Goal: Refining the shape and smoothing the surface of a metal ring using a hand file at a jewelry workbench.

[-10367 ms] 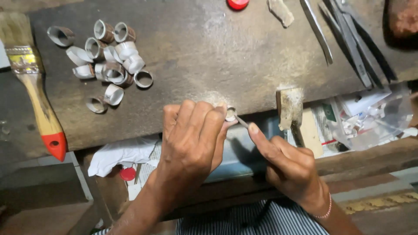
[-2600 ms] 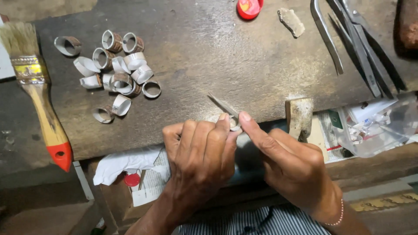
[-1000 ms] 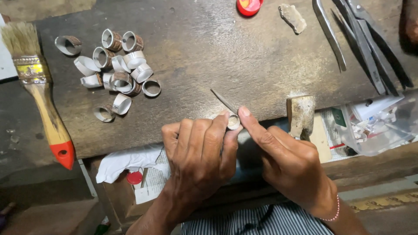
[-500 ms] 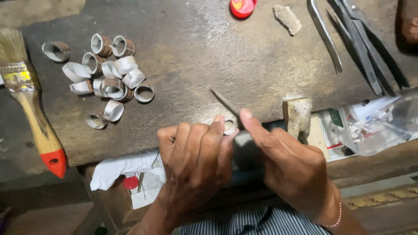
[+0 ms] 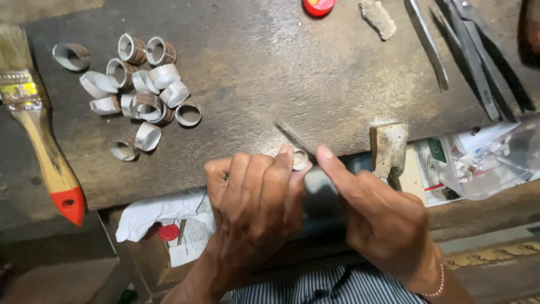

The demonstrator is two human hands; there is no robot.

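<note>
Small metal ring point(image 5: 300, 160) pinched at the front edge of the counter point(image 5: 292, 73), left hand point(image 5: 256, 211) closed around it, fingertips clamped on its rim. Right hand point(image 5: 382, 219) clenched on a thin file point(image 5: 295, 137), forefinger stretched along the handle, blade slanting up and away across the ring (blurred, so exact contact hard to tell). Wooden peg point(image 5: 389, 147) just beside the right hand, jutting from the counter edge.

Heap of similar ring blanks point(image 5: 138, 93) well apart at upper left; paintbrush point(image 5: 39, 126) with a red-tipped handle further left. Tweezers and long tools point(image 5: 469, 56) at upper right, red cap point(image 5: 318, 5) at the top edge, clear plastic bag point(image 5: 498, 160) below the tools.

Risks, as judged: file skating off the small ring and grazing the left fingertips so close to the blade; ring twisting out of the pinch and dropping into the cluttered gap below the counter; uneven pressure scoring the rim.
</note>
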